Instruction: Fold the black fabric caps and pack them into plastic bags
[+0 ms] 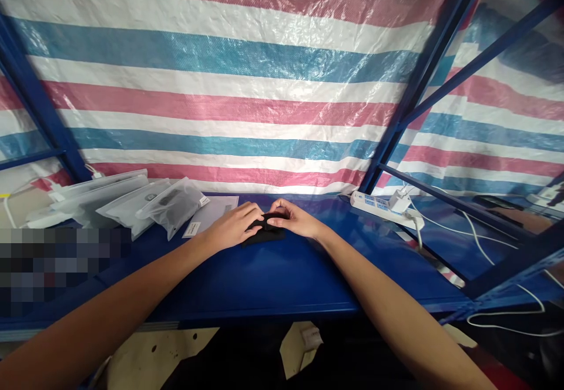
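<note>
Shelf (273, 272) spans frame centre. Bagged packets (171, 205) lie at its left, power strip (381, 207) right, folded cloth (267, 230) centre under both hands.

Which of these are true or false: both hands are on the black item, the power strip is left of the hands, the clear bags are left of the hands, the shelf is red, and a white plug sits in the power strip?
1. Both hands are on the black item. True: left hand and right hand rest on it.
2. The power strip is left of the hands. False: it lies to their right.
3. The clear bags are left of the hands. True.
4. The shelf is red. False: it is blue.
5. A white plug sits in the power strip. True.
</note>
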A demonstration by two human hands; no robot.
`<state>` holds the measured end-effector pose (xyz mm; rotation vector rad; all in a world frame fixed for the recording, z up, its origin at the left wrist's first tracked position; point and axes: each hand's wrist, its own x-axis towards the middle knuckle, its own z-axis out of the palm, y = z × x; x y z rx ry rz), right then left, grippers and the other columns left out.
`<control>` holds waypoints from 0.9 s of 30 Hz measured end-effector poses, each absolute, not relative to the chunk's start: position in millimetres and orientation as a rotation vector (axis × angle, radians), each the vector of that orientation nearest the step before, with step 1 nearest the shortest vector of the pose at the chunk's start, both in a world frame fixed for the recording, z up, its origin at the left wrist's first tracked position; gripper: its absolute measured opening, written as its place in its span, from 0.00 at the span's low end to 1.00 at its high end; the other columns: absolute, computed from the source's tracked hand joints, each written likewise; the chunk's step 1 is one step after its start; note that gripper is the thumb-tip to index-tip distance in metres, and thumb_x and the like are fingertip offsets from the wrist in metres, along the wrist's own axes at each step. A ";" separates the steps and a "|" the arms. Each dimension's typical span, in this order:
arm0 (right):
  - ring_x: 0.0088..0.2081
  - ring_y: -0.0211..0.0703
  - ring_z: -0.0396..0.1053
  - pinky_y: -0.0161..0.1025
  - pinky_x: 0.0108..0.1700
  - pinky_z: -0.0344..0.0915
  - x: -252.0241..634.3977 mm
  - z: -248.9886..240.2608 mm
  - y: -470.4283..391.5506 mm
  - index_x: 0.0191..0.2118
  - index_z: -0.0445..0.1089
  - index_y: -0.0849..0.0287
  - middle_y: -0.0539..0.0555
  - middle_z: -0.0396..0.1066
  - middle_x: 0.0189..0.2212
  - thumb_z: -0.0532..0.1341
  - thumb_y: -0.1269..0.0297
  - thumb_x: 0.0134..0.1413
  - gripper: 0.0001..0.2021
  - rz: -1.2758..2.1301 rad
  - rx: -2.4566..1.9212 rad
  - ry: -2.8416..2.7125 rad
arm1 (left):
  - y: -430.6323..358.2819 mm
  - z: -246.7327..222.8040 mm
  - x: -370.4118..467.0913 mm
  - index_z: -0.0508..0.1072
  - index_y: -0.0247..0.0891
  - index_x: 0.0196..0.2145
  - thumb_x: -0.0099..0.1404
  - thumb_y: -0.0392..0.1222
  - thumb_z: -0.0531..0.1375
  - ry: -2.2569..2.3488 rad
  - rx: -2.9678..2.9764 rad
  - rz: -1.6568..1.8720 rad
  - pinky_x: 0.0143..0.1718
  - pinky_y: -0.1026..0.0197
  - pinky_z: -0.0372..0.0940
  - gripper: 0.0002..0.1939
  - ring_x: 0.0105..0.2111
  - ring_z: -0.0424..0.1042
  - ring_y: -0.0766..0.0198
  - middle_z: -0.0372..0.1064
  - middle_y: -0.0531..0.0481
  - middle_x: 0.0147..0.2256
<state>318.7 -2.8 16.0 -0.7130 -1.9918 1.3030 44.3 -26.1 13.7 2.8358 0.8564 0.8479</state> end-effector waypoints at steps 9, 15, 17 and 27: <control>0.50 0.48 0.78 0.44 0.53 0.73 320.9 15.0 0.4 0.49 0.73 0.56 0.54 0.79 0.49 0.78 0.52 0.56 0.22 1.210 -0.712 -2.111 | -25.9 22.1 44.7 0.85 0.44 0.44 0.80 0.54 0.60 0.831 2.343 0.953 0.50 0.53 0.71 0.16 0.46 0.79 0.56 0.79 0.46 0.46; 0.58 0.50 0.75 0.48 0.61 0.69 321.8 17.0 0.9 0.45 0.74 0.54 0.54 0.76 0.56 0.80 0.55 0.52 0.21 1.165 -0.629 -2.186 | -19.1 10.6 46.0 0.76 0.44 0.62 0.62 0.56 0.75 1.001 1.986 0.803 0.57 0.49 0.73 0.34 0.59 0.77 0.46 0.76 0.41 0.61; 0.55 0.49 0.75 0.45 0.57 0.71 322.1 17.5 -0.3 0.46 0.73 0.54 0.53 0.76 0.53 0.80 0.55 0.52 0.22 1.193 -0.653 -2.188 | -23.7 17.5 45.9 0.77 0.45 0.61 0.64 0.58 0.72 1.042 2.034 0.679 0.54 0.50 0.73 0.31 0.57 0.79 0.45 0.78 0.43 0.59; 0.40 0.43 0.73 0.36 0.40 0.67 327.0 25.0 -5.7 0.46 0.72 0.55 0.49 0.76 0.41 0.82 0.51 0.47 0.27 1.247 -0.905 -2.207 | -53.3 35.6 59.2 0.73 0.45 0.48 0.60 0.50 0.71 1.152 2.304 0.694 0.35 0.57 0.69 0.20 0.43 0.80 0.50 0.79 0.47 0.48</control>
